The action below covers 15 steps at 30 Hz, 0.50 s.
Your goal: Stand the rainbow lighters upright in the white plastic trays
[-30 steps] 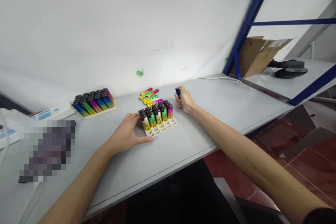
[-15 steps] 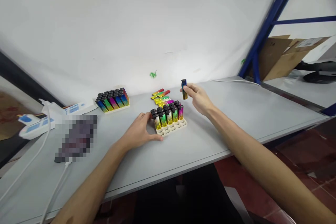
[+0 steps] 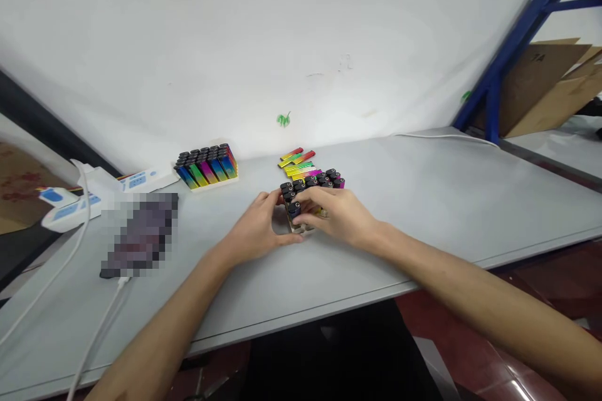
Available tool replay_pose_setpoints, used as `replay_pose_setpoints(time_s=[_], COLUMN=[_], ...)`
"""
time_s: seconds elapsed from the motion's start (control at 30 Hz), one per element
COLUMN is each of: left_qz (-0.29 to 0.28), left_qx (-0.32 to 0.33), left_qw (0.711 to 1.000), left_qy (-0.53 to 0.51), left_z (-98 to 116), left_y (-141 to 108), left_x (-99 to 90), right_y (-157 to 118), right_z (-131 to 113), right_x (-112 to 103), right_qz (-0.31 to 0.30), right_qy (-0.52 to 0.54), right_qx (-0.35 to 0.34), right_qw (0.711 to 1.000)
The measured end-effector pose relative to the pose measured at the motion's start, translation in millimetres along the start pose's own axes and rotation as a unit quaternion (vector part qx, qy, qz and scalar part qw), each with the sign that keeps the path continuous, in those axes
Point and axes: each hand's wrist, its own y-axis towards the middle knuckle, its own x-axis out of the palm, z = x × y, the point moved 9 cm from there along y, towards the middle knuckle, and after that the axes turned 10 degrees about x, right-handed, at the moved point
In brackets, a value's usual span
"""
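In the head view, a white slotted tray [image 3: 296, 228] stands near the middle of the grey table, with rows of black-topped lighters [image 3: 324, 178] upright in its far part. My left hand [image 3: 256, 225] curls round the tray's left side, its thumb along the near corner. My right hand [image 3: 350, 216] pinches a dark lighter [image 3: 294, 208] between thumb and fingers, over the near left slots. How deep that lighter sits is hidden, and my right hand covers much of the tray's front. Behind lie several shiny coloured flat pieces [image 3: 298, 166].
A second tray [image 3: 221, 186] packed with colourful lighters stands at the back left. Left of it are a power strip [image 3: 141, 179] and a pixelated dark object [image 3: 141, 235] with a white cable [image 3: 101, 332]. A blue frame [image 3: 510, 50] and cardboard boxes [image 3: 536, 88] are at the right.
My right hand has brought the lighter down and left, from raised beside the tray to its near left slots. My left hand stays at the tray. The camera view has shifted slightly.
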Motion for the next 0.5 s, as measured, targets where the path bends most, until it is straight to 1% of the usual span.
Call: replay_pose_setpoints(time_s=[0.1,0.2,0.33,0.37,0.43,0.47,0.5], left_qz=[-0.002,-0.002,-0.001,-0.001,-0.004,-0.005,-0.006], left_qx=[0.008,0.010,0.005,0.005,0.006,0.004,0.000], left_qw=[1.000,1.000,1.000,1.000,1.000,1.000,1.000], left_qy=[-0.005,-0.007,-0.005,-0.007,-0.010,-0.010,-0.010], left_z=[4.0,5.7,5.6,5.9,6.8,6.8,6.5], left_y=[0.1,-0.1,-0.3,-0.2,-0.1,0.0,-0.1], left_x=[-0.7,-1.3,-1.8,-1.8,-1.4,-1.4,-1.5], right_y=[0.6,2.6,3.9,3.6,2.5,1.8,1.0], right_z=[8.2,10.1,10.8,9.8,4.3,0.0,-4.4], right_x=[6.5,6.5,8.6,9.7,8.8,4.5,-3.5], right_qz=[-0.025,-0.030,-0.024,-0.024,-0.015,0.004,0.036], right_qy=[-0.007,-0.015,-0.099,-0.116,-0.122,-0.116,-0.108], right_qx=[0.023,0.043,0.070,0.067,0.038,0.012,-0.017], right_qw=[0.999,0.999,0.992,0.991,0.992,0.993,0.993])
